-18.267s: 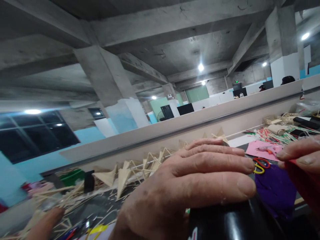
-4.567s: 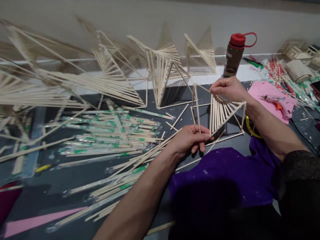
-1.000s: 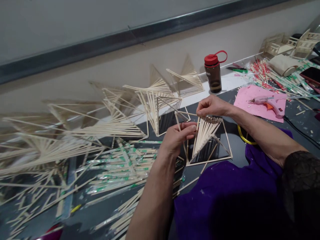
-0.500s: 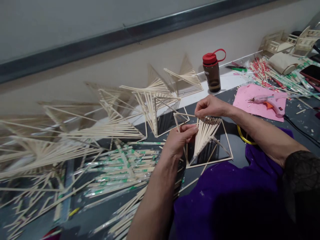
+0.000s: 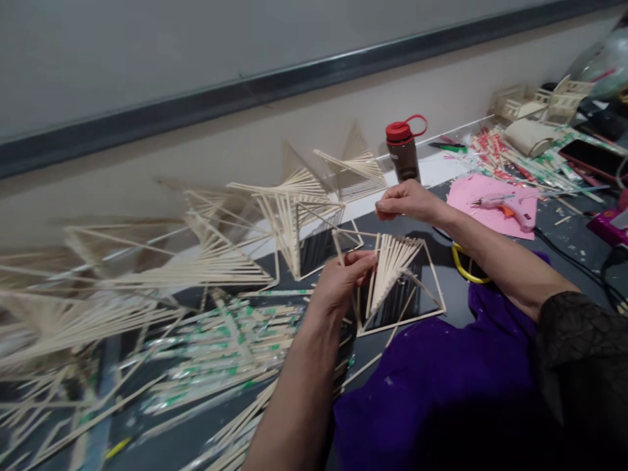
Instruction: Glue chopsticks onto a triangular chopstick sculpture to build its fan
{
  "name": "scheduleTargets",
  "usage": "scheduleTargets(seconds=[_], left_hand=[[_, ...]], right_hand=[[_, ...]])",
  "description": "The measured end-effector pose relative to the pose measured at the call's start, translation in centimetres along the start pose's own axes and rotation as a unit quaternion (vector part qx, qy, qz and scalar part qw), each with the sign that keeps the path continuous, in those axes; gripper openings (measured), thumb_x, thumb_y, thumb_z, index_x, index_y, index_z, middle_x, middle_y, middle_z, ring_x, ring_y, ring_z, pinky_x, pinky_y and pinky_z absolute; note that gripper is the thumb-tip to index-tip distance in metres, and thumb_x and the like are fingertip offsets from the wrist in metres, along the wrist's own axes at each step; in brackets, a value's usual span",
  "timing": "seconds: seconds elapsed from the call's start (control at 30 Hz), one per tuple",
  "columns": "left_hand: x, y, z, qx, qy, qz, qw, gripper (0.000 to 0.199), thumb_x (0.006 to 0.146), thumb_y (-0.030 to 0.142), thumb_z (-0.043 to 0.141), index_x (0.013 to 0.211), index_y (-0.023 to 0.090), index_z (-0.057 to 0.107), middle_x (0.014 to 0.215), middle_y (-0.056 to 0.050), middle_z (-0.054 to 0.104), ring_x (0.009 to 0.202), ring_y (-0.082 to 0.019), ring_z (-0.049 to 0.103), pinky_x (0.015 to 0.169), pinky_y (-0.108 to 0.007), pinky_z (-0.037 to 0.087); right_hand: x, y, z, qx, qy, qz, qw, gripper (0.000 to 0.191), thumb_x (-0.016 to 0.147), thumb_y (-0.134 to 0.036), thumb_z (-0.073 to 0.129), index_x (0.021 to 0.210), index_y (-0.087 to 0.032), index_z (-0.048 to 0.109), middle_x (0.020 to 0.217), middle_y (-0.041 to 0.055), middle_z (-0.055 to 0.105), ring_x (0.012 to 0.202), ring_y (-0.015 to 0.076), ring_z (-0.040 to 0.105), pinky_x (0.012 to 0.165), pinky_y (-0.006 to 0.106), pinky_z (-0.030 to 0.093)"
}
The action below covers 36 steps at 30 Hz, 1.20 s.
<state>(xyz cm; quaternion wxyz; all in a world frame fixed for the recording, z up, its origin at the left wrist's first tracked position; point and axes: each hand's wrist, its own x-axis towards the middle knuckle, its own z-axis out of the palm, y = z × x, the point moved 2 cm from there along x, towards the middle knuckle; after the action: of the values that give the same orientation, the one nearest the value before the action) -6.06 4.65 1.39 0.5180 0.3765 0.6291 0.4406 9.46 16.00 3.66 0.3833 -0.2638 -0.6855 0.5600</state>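
In the head view, a small framework of chopsticks (image 5: 392, 268) stands on the dark table, its sticks fanned out in a twisted row inside a stick frame. My left hand (image 5: 346, 278) is closed at its left side, thumb and fingers pinching a chopstick (image 5: 371, 288) at the edge of the fan. Above and behind the fan hovers my right hand (image 5: 405, 199), fingers curled together and apart from the framework. Whether anything small sits between those fingers is hidden.
More chopstick frameworks (image 5: 196, 268) line the wall to the left. Wrapped chopsticks (image 5: 220, 347) lie in front of them. A red-lidded bottle (image 5: 402, 157) stands behind my right hand. On pink paper (image 5: 461, 193) rests a glue gun (image 5: 510, 206), its cord trailing right. Purple cloth (image 5: 422, 373) lies nearest me.
My right hand has lifted off the top of the fan and is now above it. My left hand keeps its pinch. The view has shifted slightly to the right.
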Motion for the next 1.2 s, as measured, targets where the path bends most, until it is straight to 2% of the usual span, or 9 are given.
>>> scheduleTargets(seconds=[0.13, 0.3, 0.43, 0.53, 0.6, 0.77, 0.9, 1.1, 1.2], left_hand=[[0.1, 0.4, 0.0, -0.002, 0.018, -0.013, 1.000, 0.036, 0.036, 0.027, 0.086, 0.063, 0.012, 0.067, 0.049, 0.003, 0.059, 0.044, -0.006, 0.046, 0.043, -0.018, 0.032], [0.1, 0.7, 0.1, -0.007, 0.004, -0.022, 1.000, 0.038, 0.034, 0.025, 0.087, 0.063, 0.012, 0.067, 0.051, 0.003, 0.061, 0.046, -0.006, 0.047, 0.045, -0.018, 0.033], [-0.1, 0.8, 0.0, -0.006, 0.002, -0.019, 1.000, 0.040, 0.033, 0.027, 0.087, 0.065, 0.013, 0.066, 0.053, 0.002, 0.062, 0.049, -0.009, 0.051, 0.047, -0.020, 0.036], [-0.2, 0.8, 0.0, -0.010, 0.001, -0.016, 1.000, 0.042, 0.032, 0.028, 0.088, 0.065, 0.013, 0.066, 0.054, 0.003, 0.062, 0.050, -0.008, 0.050, 0.048, -0.020, 0.035], [-0.3, 0.8, 0.0, -0.008, -0.004, -0.014, 1.000, 0.041, 0.033, 0.028, 0.088, 0.064, 0.013, 0.066, 0.053, 0.003, 0.060, 0.049, -0.007, 0.049, 0.048, -0.019, 0.034], [-0.2, 0.8, 0.1, 0.003, -0.004, 0.000, 1.000, 0.041, 0.034, 0.029, 0.087, 0.065, 0.014, 0.066, 0.054, 0.002, 0.061, 0.050, -0.009, 0.050, 0.049, -0.021, 0.036], [-0.2, 0.6, 0.0, 0.012, -0.017, 0.003, 1.000, 0.038, 0.036, 0.031, 0.086, 0.064, 0.014, 0.066, 0.055, 0.001, 0.063, 0.050, -0.010, 0.052, 0.050, -0.022, 0.038], [-0.3, 0.7, 0.0, -0.008, -0.013, -0.002, 1.000, 0.036, 0.038, 0.029, 0.087, 0.064, 0.013, 0.067, 0.055, 0.001, 0.063, 0.050, -0.009, 0.051, 0.050, -0.021, 0.038], [-0.3, 0.6, 0.0, -0.003, -0.016, 0.005, 1.000, 0.036, 0.038, 0.030, 0.086, 0.064, 0.014, 0.067, 0.056, 0.001, 0.064, 0.050, -0.009, 0.052, 0.049, -0.021, 0.038]], right_hand=[[-1.6, -3.0, -1.9, -0.020, 0.032, 0.010, 0.999, 0.018, 0.079, -0.015, 0.062, 0.061, -0.010, 0.062, 0.058, 0.0005, 0.062, 0.054, 0.0057, 0.053, 0.057, 0.019, 0.045], [-7.2, -6.7, -7.2, -0.225, 0.152, 0.037, 0.962, 0.012, 0.078, -0.014, 0.059, 0.069, -0.009, 0.065, 0.065, 0.0024, 0.062, 0.055, 0.0078, 0.055, 0.054, 0.020, 0.043], [-12.8, -6.7, -12.3, -0.466, 0.283, 0.128, 0.829, 0.018, 0.080, -0.022, 0.056, 0.079, -0.012, 0.071, 0.073, 0.0064, 0.067, 0.066, 0.0160, 0.062, 0.060, 0.026, 0.043], [-15.7, -4.9, -14.5, -0.612, 0.273, 0.264, 0.694, 0.019, 0.080, -0.026, 0.057, 0.078, -0.014, 0.072, 0.074, 0.0102, 0.068, 0.082, 0.0249, 0.064, 0.067, 0.030, 0.043], [-16.7, -3.3, -15.1, -0.623, 0.235, 0.335, 0.667, 0.018, 0.076, -0.030, 0.062, 0.074, -0.015, 0.071, 0.077, 0.0129, 0.069, 0.086, 0.0281, 0.063, 0.068, 0.033, 0.044], [-17.1, -0.9, -15.8, -0.570, 0.201, 0.393, 0.693, 0.018, 0.064, -0.031, 0.071, 0.075, -0.016, 0.070, 0.084, 0.0145, 0.069, 0.082, 0.0297, 0.064, 0.067, 0.036, 0.047], [-17.1, -1.5, -16.5, -0.537, 0.280, 0.373, 0.703, 0.019, 0.071, -0.035, 0.061, 0.071, -0.016, 0.067, 0.075, 0.0119, 0.069, 0.078, 0.0267, 0.064, 0.063, 0.032, 0.045], [-16.8, -2.6, -15.5, -0.305, 0.372, 0.230, 0.846, 0.011, 0.068, -0.026, 0.058, 0.067, -0.015, 0.059, 0.057, 0.0026, 0.062, 0.046, 0.0103, 0.051, 0.044, 0.021, 0.033], [-16.0, -2.6, -14.4, -0.179, 0.392, 0.139, 0.891, 0.013, 0.069, -0.028, 0.056, 0.065, -0.016, 0.055, 0.056, -0.0005, 0.057, 0.041, 0.0059, 0.039, 0.039, 0.020, 0.026]])
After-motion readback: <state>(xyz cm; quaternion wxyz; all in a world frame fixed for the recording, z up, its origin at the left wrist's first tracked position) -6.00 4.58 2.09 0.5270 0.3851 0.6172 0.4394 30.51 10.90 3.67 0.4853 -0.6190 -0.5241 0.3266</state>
